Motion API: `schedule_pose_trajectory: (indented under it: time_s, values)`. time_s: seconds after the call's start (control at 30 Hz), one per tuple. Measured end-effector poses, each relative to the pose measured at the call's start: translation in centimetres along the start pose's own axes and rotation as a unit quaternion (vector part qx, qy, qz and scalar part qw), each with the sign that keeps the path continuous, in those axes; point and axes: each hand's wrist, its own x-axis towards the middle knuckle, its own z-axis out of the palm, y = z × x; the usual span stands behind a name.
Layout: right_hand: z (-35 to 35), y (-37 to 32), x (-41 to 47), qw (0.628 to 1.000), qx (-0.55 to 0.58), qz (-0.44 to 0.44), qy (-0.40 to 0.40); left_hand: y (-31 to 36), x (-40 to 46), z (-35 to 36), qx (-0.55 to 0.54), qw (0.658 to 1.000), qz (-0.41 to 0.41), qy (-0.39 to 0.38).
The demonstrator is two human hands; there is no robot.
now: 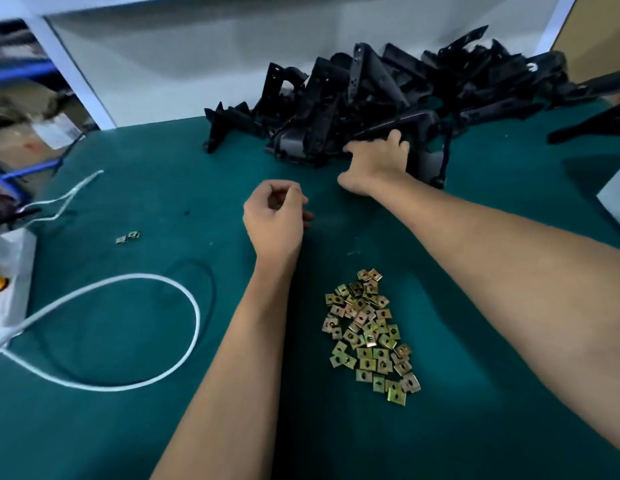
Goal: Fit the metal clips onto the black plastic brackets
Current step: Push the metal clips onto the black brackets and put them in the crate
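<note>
Right hand fingers curled onto a black plastic bracket in the pile; left hand loosely curled, grip contents unclear, above brass-coloured metal clips.

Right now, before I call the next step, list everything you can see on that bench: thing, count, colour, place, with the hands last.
Black plastic brackets: one big tangled heap, too many to count, black, far edge of the table.
Brass-coloured square metal clips: one loose pile, dozens, near centre, between the forearms.
Two stray metal clips: brass-coloured, left of centre, apart from the pile.
White cord: one, looped on the left side.
White bag: one, left edge, partly cut off.
Green table mat: one, teal green, covers the bench.
Left hand: fingers curled, above the clip pile; whether it holds anything cannot be told.
Right hand: reaching into the bracket heap, fingers on a bracket.
</note>
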Motion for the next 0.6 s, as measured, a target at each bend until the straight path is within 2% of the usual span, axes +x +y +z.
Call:
schedule_pose_trajectory:
  time_s: [0.2,0.27,0.37,0.43,0.47,0.53,0.6]
  values:
    - [0.8,-0.9,-3.8,0.975,0.093,-0.182,0.084,0.1,0.0,0.2,0.033,0.999,-0.014,-0.012]
    - [1.1,-1.2,-5.2,0.955,0.139,-0.219,0.143,0.2,-0.1,0.1,0.042,0.999,-0.018,-0.025]
    - [0.3,-1.6,-7.2,0.887,0.287,-0.261,0.25,0.6,-0.1,0.0,0.008,0.996,-0.049,-0.068]
    - [-0.8,-2.5,-8.3,0.84,0.38,-0.271,0.276,1.2,-0.4,0.2,-0.119,0.975,-0.103,-0.155]
    - [-1.4,-3.1,-8.7,0.817,0.447,-0.27,0.244,1.5,-0.5,0.3,-0.181,0.954,-0.125,-0.206]
    - [-2.4,-4.0,-9.6,0.756,0.599,-0.249,0.089,1.9,-0.9,0.4,-0.264,0.91,-0.16,-0.277]
    - [-2.7,-3.8,-10.0,0.685,0.695,-0.212,-0.05,2.0,-1.0,0.6,-0.284,0.902,-0.179,-0.271]
